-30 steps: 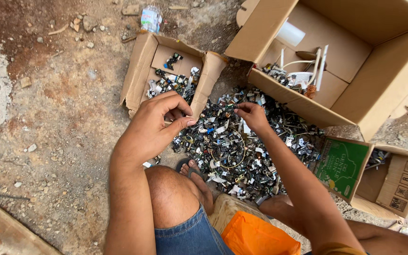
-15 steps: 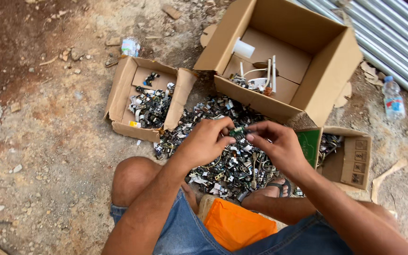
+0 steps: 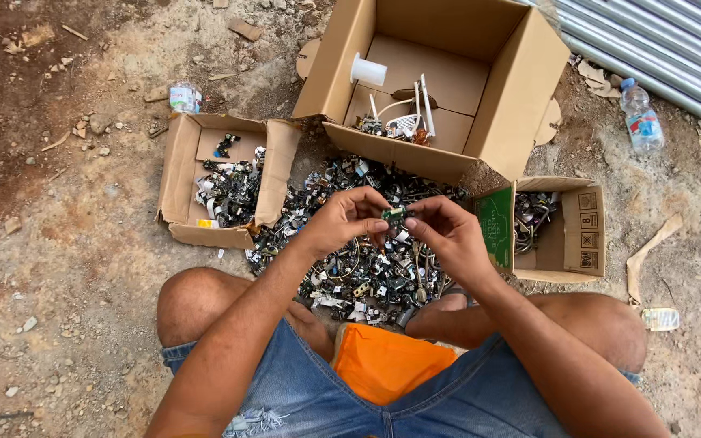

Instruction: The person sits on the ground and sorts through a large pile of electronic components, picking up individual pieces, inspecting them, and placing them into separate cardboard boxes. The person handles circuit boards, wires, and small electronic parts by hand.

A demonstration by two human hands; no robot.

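Sorting scrap electronics, by the look of it: left hand (image 3: 342, 221) and right hand (image 3: 446, 235) meeting above the heap of small parts (image 3: 367, 259) on the dirt, both pinching 1 small green circuit piece (image 3: 393, 215) between fingertips, other fingers loosely curled. Probably mid-inspection or pulling something off it. Next move likely calling for a firm twist or a choice among 3 cardboard boxes: small left box (image 3: 180, 174), large open box (image 3: 521, 97), green-printed box (image 3: 582, 235) just beside the right wrist
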